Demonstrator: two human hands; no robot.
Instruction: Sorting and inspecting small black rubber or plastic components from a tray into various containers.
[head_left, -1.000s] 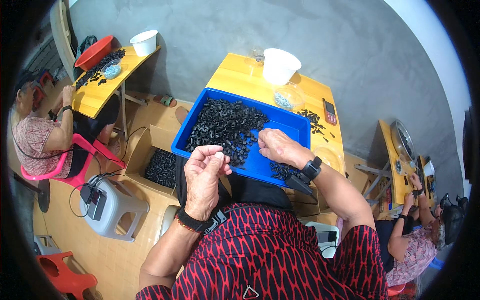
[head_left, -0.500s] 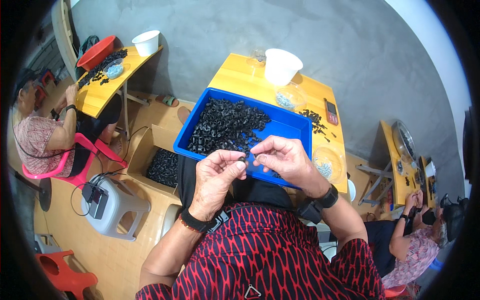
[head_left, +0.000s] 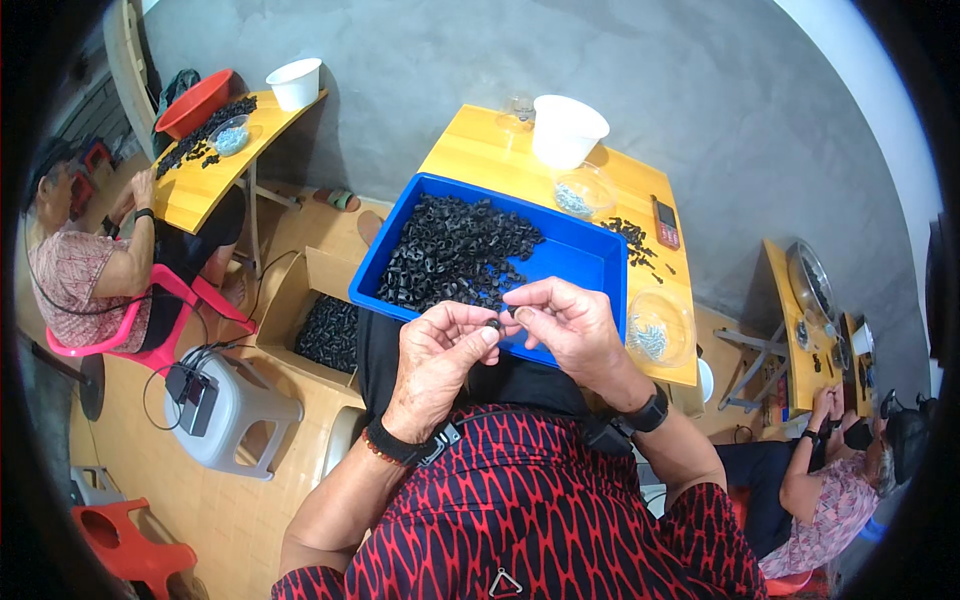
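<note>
Over the near edge of a blue tray [head_left: 590,262], my two hands meet fingertip to fingertip. My left hand [head_left: 438,355] is closed in a pinch on a small black plastic part [head_left: 494,324]. Close beside it, my right hand [head_left: 565,325] pinches too; a dark bit shows at its fingertips, too small to name. A heap of small black plastic parts [head_left: 450,245] fills the left and middle of the tray. To the right of my right hand stands a clear bowl [head_left: 672,318] with silvery screws [head_left: 650,340].
The yellow table [head_left: 460,150] bears a white bucket [head_left: 568,130], another bowl of screws [head_left: 575,198], loose black parts [head_left: 630,238] and a phone [head_left: 664,222]. On the floor at left are a cardboard box [head_left: 290,300] of black parts and a grey stool [head_left: 235,410]. People sit working at both sides.
Both hands have come slightly down toward me, still pinching close together. My right wrist has turned a little. The tray and the table things stay put.
</note>
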